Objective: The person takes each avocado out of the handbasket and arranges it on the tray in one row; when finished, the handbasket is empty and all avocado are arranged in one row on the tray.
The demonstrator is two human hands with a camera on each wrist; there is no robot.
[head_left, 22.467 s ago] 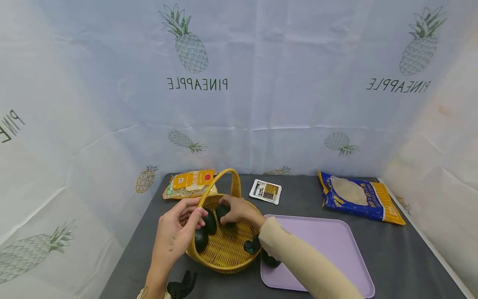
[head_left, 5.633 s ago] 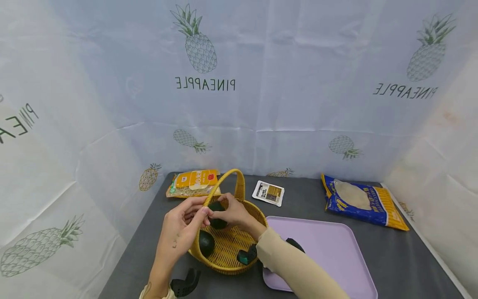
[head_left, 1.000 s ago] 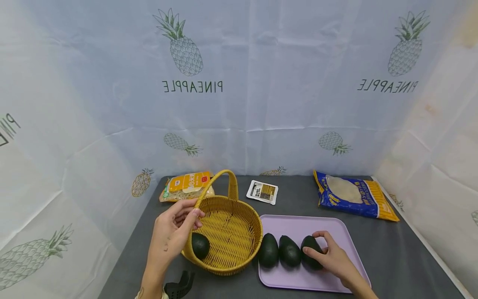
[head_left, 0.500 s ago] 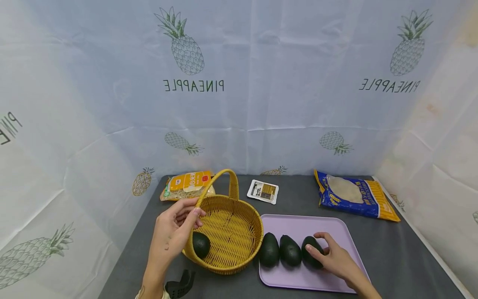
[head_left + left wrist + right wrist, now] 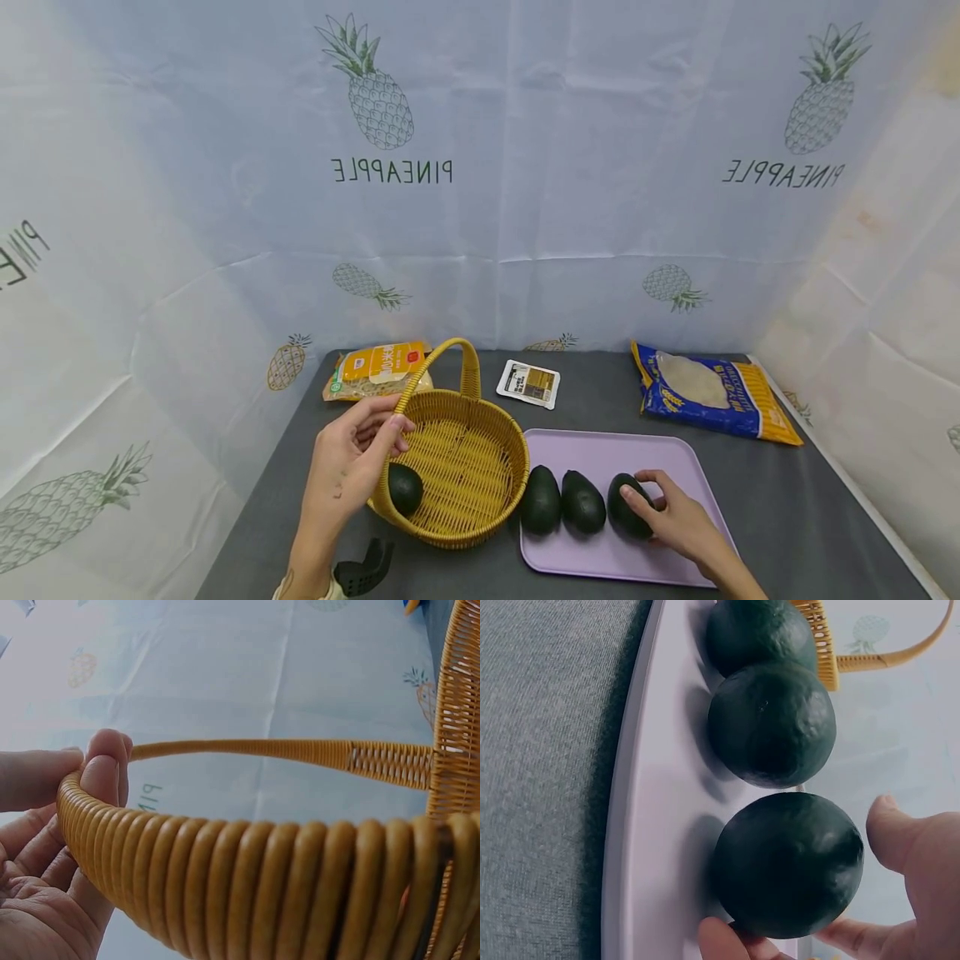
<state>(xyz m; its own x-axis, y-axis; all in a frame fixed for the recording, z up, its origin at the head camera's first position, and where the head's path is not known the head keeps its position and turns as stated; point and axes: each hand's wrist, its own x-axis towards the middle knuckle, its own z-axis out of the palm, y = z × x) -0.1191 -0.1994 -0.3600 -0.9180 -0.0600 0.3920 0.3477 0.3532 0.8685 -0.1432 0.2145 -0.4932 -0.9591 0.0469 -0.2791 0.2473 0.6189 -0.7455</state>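
My left hand (image 5: 348, 462) pinches the handle (image 5: 431, 362) of a yellow woven basket (image 5: 517, 492) between thumb and fingers; the left wrist view shows this grip close up. One dark green avocado (image 5: 405, 489) lies in the basket's left side. On the lilac tray (image 5: 600, 446), three more avocados stand in a row: one by the basket (image 5: 540, 500), a middle one (image 5: 582, 502), and the rightmost avocado (image 5: 625, 510). My right hand (image 5: 678, 517) has its fingers curled round that rightmost avocado (image 5: 787, 866); in the right wrist view the thumb (image 5: 892, 832) looks slightly off its skin.
At the back of the dark table (image 5: 592, 392) lie an orange-labelled noodle bag (image 5: 378, 371), a small white and brown packet (image 5: 528, 383) and a blue and yellow pasta bag (image 5: 712, 392). A pineapple-print curtain (image 5: 480, 208) encloses the back and sides.
Several seconds ago my right hand held an avocado inside the basket; now it is at the tray's right with one. Over the last second the rightmost avocado shifts slightly right. The left hand stays put.
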